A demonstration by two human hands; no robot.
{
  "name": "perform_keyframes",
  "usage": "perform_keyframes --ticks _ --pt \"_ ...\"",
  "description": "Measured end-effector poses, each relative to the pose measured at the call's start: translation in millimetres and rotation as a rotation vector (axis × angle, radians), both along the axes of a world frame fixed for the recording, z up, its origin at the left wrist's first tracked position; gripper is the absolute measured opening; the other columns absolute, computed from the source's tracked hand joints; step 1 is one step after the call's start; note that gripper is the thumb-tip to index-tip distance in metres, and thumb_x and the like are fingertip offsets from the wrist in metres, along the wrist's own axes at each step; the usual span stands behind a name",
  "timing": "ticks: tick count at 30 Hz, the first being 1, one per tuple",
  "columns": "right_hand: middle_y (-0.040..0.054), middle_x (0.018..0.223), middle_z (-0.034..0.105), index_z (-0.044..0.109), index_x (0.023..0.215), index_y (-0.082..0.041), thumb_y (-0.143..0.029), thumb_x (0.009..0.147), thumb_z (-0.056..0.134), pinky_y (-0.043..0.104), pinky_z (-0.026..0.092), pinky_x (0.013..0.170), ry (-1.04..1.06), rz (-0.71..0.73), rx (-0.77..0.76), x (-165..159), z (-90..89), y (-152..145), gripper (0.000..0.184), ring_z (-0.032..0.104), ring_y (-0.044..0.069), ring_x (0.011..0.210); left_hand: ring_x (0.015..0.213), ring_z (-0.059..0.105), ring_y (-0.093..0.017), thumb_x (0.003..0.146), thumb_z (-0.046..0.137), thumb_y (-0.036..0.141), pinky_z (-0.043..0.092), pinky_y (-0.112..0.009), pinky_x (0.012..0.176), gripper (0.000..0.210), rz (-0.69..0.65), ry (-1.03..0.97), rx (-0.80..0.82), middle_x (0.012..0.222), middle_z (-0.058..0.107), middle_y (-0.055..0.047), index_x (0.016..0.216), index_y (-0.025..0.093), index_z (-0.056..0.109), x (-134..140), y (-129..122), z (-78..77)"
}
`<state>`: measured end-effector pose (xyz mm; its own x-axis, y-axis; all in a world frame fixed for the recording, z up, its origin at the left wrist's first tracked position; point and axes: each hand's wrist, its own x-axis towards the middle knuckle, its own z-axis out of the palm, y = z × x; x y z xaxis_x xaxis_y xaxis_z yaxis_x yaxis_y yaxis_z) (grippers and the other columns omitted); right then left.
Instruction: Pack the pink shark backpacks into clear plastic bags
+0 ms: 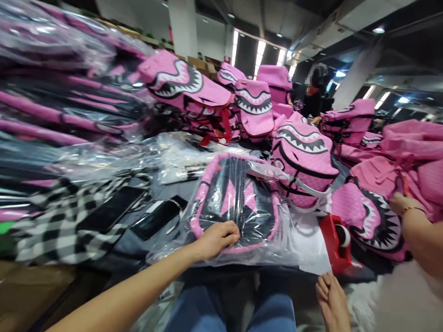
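Observation:
A pink and black backpack (pixel 238 200) lies in a clear plastic bag (pixel 289 246) at the table's front edge. My left hand (pixel 219 239) rests on the lower middle of that bag, its fingers curled and pressed against the plastic. Lower right, my right hand (pixel 331 293) is closed, with its fingertips by the front corner of a white sheet (pixel 311 246). Whatever it may pinch is too small to make out. Just beyond that hand stands a red tape dispenser (pixel 337 245) with a roll in it.
Bagged backpacks (pixel 64 102) are piled high on the left. Two phones (pixel 111 209) lie near a checked cloth (pixel 69 223). Pink shark-mouth backpacks (pixel 305 154) stand behind. At right, another person's hand (pixel 405 204) touches pink fabric; a further person (pixel 313 94) is at the back.

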<state>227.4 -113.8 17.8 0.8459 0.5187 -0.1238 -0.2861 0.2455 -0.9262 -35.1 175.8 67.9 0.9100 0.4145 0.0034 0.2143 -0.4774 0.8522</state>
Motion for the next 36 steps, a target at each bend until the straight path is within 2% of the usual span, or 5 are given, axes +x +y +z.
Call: perform_keyframes --ticks 4,10,16,24,36 --pt "-0.0112 0.057 0.03 0.043 0.072 -0.023 -0.049 0.089 0.07 0.016 0.024 0.037 -0.28 0.15 0.015 -34 64.8 23 0.041 0.022 0.006 0.042 0.074 0.055 -0.014 0.083 0.054 0.025 0.041 -0.024 0.071 0.019 0.031 0.031 0.03 0.079 0.059 0.002 0.065 0.019 0.056 1 1 2.1" --pt "-0.0026 0.068 0.056 0.06 0.079 -0.023 -0.043 0.096 0.057 0.025 0.032 0.059 -1.276 1.106 -0.476 -62 150.0 126 0.026 0.046 0.013 0.06 0.073 0.055 -0.013 0.082 0.054 0.022 0.041 -0.023 0.069 0.017 0.044 0.026 0.036 0.081 0.061 0.002 0.066 0.019 0.059 1 -2 5.7" --pt "-0.0069 0.061 0.056 0.058 0.085 -0.026 -0.032 0.08 0.076 0.026 0.022 0.057 -1.577 1.147 -0.817 -63 129.8 202 0.019 0.051 0.014 0.059 0.077 0.057 -0.014 0.085 0.054 0.023 0.043 -0.024 0.072 0.02 0.018 0.017 0.061 0.082 0.061 0.001 0.067 0.019 0.06 0 -2 7.1" --pt "-0.0026 0.075 0.06 0.053 0.083 -0.024 -0.031 0.092 0.063 0.025 0.034 0.062 -1.496 0.555 -0.682 -53 94.8 156 0.015 0.056 0.015 0.067 0.081 0.062 -0.015 0.09 0.052 0.022 0.044 -0.025 0.075 0.025 -0.002 0.024 0.154 0.09 0.066 -0.001 0.069 0.018 0.065 1 0 6.5" --pt "-0.0032 0.084 0.062 0.051 0.085 -0.024 -0.043 0.07 0.086 0.026 0.028 0.061 -1.514 0.862 -0.786 -68 83.9 166 0.042 0.053 0.016 0.069 0.137 0.046 -0.03 0.087 0.075 0.03 0.011 -0.056 0.126 0.011 0.057 0.091 0.997 0.126 0.068 -0.007 0.091 0.021 0.072 -87 -19 16.8"
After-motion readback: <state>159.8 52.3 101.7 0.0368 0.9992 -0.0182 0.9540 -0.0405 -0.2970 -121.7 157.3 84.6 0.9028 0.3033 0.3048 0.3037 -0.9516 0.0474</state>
